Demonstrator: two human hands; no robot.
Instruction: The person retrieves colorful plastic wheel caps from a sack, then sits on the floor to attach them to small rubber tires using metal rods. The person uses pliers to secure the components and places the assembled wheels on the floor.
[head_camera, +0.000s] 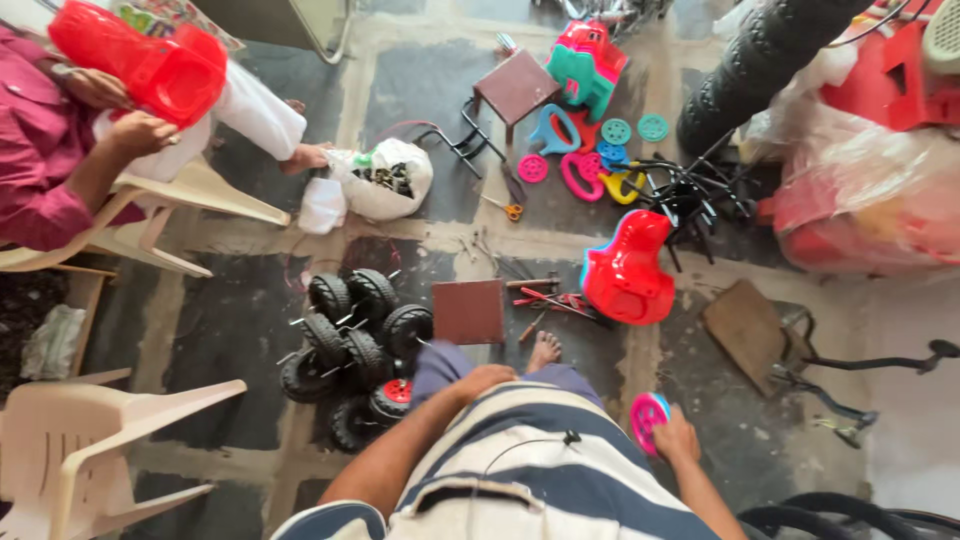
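Pink disc (648, 418) – right hand (680, 438), red seat (628, 268), black wheels (352, 350)

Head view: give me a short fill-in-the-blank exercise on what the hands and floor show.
1. The right hand holds a small ____ disc.
2. The left hand rests on the person's own ____.
3. The black wheels are piled on the ____.

Missing words: pink; knee; floor

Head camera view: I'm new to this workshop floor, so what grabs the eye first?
The glossy red plastic toy seat on the floor ahead of the person stands out most, with a heap of small black wheels to its left. The right hand holds a pink disc, and another person at upper left grips a second red shell.
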